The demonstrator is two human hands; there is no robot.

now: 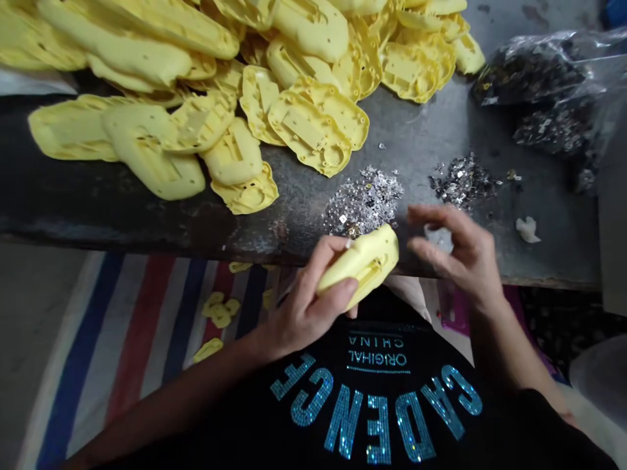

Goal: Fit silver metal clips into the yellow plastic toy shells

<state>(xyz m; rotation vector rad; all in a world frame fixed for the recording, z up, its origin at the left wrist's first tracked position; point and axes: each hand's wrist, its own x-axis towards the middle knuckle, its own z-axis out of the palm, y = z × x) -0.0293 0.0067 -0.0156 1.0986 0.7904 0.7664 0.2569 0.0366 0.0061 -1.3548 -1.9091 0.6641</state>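
A yellow plastic shell [368, 261] is gripped in my left hand [316, 294], thumb across its near side and fingers behind it, at the table's front edge. To its right, my right hand [458, 251] is raised with thumb and fingers apart, nothing visible between them. Just beyond the held shell lies a pile of small shiny metal pieces [365, 199]. A second, darker pile of metal pieces [465, 181] sits behind my right hand.
Many yellow shells [313, 127] are heaped across the back and left of the dark table [245, 235]. Clear plastic bags of metal parts [543, 91] stand at the right, near a crumpled white scrap [528, 230]. Yellow pieces [220, 310] lie on the striped sheet below.
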